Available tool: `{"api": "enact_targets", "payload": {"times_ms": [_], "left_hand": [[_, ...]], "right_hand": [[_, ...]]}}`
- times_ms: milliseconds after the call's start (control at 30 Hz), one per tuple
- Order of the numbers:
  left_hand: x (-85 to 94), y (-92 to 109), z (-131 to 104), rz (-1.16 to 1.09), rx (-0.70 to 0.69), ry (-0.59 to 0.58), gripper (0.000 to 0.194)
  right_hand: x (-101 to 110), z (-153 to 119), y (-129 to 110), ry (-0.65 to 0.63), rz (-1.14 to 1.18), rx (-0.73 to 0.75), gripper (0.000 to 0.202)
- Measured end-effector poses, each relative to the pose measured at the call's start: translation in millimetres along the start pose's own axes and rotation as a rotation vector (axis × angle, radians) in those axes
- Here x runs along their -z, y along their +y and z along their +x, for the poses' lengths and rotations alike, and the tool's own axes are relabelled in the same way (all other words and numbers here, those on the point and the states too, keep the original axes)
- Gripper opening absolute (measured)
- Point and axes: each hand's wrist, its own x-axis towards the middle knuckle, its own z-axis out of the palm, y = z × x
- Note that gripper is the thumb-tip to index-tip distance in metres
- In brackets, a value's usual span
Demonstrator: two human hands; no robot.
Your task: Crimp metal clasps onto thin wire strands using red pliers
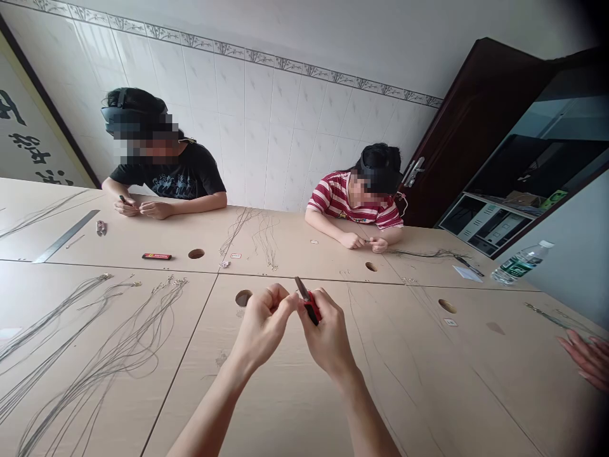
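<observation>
My right hand is closed around a red-and-black utility knife. Its grey metal blade points up and away from me. Close beside it, my left hand is in a pinch, thumb against forefinger, with its fingertips almost at the knife. Whatever the pinch holds is too small to make out. Both hands are above the wooden table. Left of them lies a bundle of thin grey cords with small metal ends.
Across the table sit two people, one in a black shirt, one in a striped shirt. A metal ruler, pliers, a red item and a water bottle lie around. Another person's hand is at right.
</observation>
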Motion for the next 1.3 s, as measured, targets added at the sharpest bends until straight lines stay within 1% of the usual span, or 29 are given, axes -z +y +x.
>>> {"api": "enact_targets", "payload": {"times_ms": [67,133,200,333,433,500,600,700,933,1033,1200,1300], "left_hand": [[5.1,-0.1,1.0,0.049,-0.007,0.034,0.025],[8.6,-0.2,1.8,0.080,-0.049,0.056,0.023],[10.5,0.0,2.3,0.100,-0.072,0.034,0.025],[12.1,0.6,2.7,0.091,-0.025,-0.015,0.033],[13.1,1.2,3.2,0.049,-0.003,-0.014,0.034],[13.1,1.9,3.2,0.023,0.016,-0.026,0.035],[11.3,3.4,2.1,-0.029,0.053,-0.083,0.036],[9.0,4.6,1.1,-0.071,0.064,-0.136,0.037],[11.6,4.6,0.0,-0.083,0.069,-0.170,0.032],[11.6,6.7,-1.1,-0.087,0.070,-0.155,0.028],[9.8,10.5,-2.4,-0.092,0.051,-0.078,0.016],[9.3,13.0,-2.8,-0.076,0.036,-0.068,0.013]], "right_hand": [[-1.9,-0.8,0.5,-0.011,0.005,0.000,0.028],[-3.6,-1.5,1.0,-0.021,0.008,0.005,0.027],[-4.4,-1.8,1.2,-0.027,0.009,0.010,0.026],[-0.1,-1.4,-1.1,-0.039,0.050,-0.008,0.024],[7.3,-1.1,-4.9,-0.080,0.193,-0.056,0.020],[11.6,-1.0,-7.2,-0.081,0.303,-0.109,0.021],[14.5,-0.5,-9.5,-0.079,0.389,-0.152,0.022],[14.5,-0.1,-11.2,-0.102,0.425,-0.140,0.023],[14.8,-0.2,-14.2,-0.093,0.421,-0.130,0.025],[14.8,-0.3,-14.0,-0.094,0.418,-0.116,0.025],[15.4,-1.0,-14.8,-0.077,0.397,-0.107,0.026],[15.4,-1.1,-14.8,-0.081,0.399,-0.103,0.026]]}}
